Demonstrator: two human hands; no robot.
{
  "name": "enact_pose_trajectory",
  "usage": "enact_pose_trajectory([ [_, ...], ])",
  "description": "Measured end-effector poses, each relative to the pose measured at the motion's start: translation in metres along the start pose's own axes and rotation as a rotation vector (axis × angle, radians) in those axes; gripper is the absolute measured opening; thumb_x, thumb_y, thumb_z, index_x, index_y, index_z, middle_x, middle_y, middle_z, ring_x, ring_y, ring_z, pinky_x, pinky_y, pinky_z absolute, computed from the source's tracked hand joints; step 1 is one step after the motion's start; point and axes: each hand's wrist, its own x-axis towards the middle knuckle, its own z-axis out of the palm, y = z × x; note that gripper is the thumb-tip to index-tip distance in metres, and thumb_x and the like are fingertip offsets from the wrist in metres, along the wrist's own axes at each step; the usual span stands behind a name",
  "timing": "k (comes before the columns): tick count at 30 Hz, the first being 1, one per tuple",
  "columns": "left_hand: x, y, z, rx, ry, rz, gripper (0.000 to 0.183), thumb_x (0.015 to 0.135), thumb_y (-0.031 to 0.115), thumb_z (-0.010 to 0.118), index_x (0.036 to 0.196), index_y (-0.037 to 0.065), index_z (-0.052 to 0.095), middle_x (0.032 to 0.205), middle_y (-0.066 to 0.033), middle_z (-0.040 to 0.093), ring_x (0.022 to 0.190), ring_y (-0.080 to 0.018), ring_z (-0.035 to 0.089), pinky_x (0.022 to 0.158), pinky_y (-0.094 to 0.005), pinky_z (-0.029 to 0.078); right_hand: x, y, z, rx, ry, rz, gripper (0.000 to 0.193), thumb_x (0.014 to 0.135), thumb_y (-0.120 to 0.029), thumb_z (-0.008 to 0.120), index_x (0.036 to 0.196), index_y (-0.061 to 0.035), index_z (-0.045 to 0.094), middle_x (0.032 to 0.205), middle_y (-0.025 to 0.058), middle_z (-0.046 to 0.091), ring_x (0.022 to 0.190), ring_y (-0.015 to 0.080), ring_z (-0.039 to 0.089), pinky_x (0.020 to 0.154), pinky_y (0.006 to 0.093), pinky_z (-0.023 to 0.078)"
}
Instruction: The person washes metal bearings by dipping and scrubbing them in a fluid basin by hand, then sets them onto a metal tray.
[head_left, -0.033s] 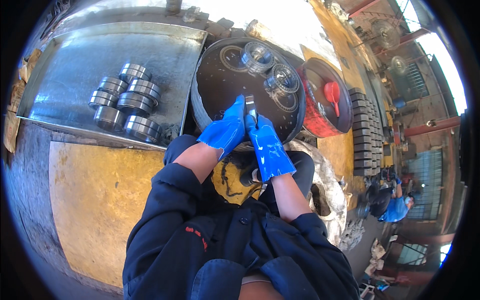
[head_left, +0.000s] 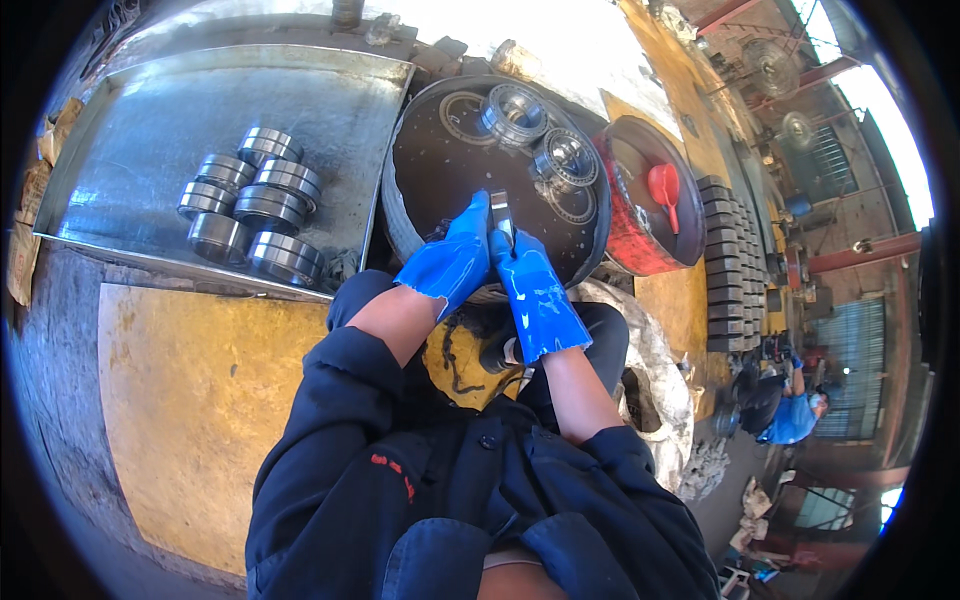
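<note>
Both hands are in blue gloves, and they meet above the near part of the round tub (head_left: 400, 232). Between them is one shiny metal ring (head_left: 502, 212), which stands on its edge over the tub. The right hand (head_left: 533, 290) is closed on this ring from the right side, with its thumb up against it. The left hand (head_left: 447, 262) is closed on the other side of it, with long fingers pointing away from the body; the exact place of its fingertips I cannot tell.

Inside the tub is something dark with pale specks. At its far side lies a thick bearing (head_left: 520, 133), and at its right side another bearing (head_left: 563, 176); near them are flat rings with small holes.

To the left of the tub is a wide metal tray (head_left: 150, 120), with a group of shiny rings (head_left: 270, 207) on it. Just to the right of the tub is a red bucket (head_left: 640, 252), and in it a red scoop (head_left: 663, 185). Farther right from the tub stand dark blocks (head_left: 730, 270) in rows
</note>
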Motion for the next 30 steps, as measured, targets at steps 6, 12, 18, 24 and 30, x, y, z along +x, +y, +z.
enact_pose_trajectory([
  [6,0.005,-0.001,-0.002,0.032,-0.009,-0.006,0.043,0.111,0.047,0.045,0.127,0.01,0.063,0.114,-0.0101,0.069,0.096,-0.0271,0.064,0.091,-0.0422,0.054,0.0,0.003,0.0,0.071,-0.019,0.052,0.053,0.099,-0.05,0.061,0.107,0.0012,0.07,0.09,0.0245,0.073,0.085,0.0409,0.072,0.075,0.0481,0.056],
  [12,0.014,-0.006,-0.01,0.047,0.019,0.108,0.04,0.107,0.045,0.054,0.12,0.011,0.07,0.107,-0.0115,0.073,0.086,-0.0265,0.069,0.085,-0.0433,0.059,-0.001,0.002,-0.002,0.053,-0.075,0.04,0.045,0.108,-0.042,0.055,0.112,0.0009,0.068,0.091,0.0091,0.07,0.084,0.017,0.062,0.078,0.0363,0.053],
  [18,0.029,-0.004,-0.018,0.085,-0.049,0.049,0.047,0.111,0.046,0.046,0.135,0.007,0.06,0.119,-0.0124,0.068,0.099,-0.0257,0.066,0.088,-0.0415,0.057,-0.005,-0.016,-0.009,0.003,-0.076,0.041,0.044,0.109,-0.041,0.054,0.107,0.0015,0.068,0.086,0.0095,0.069,0.079,0.0177,0.061,0.075,0.0376,0.052],
  [24,-0.009,0.002,0.003,0.051,0.075,-0.022,0.045,0.106,0.05,0.054,0.125,0.011,0.068,0.113,-0.0125,0.071,0.093,-0.0267,0.067,0.09,-0.0456,0.056,-0.006,-0.016,-0.012,0.077,-0.055,0.063,0.051,0.103,-0.048,0.059,0.106,0.0024,0.069,0.089,0.023,0.073,0.082,0.0373,0.072,0.075,0.0469,0.055],
  [30,0.031,-0.011,-0.03,0.067,-0.134,0.072,0.048,0.107,0.052,0.051,0.121,0.009,0.068,0.109,-0.0141,0.07,0.091,-0.0278,0.066,0.091,-0.0449,0.056,-0.002,-0.01,-0.004,0.032,-0.069,-0.028,0.052,0.105,-0.049,0.056,0.108,0.0014,0.069,0.088,0.0161,0.07,0.082,0.0268,0.066,0.075,0.0425,0.053],
])
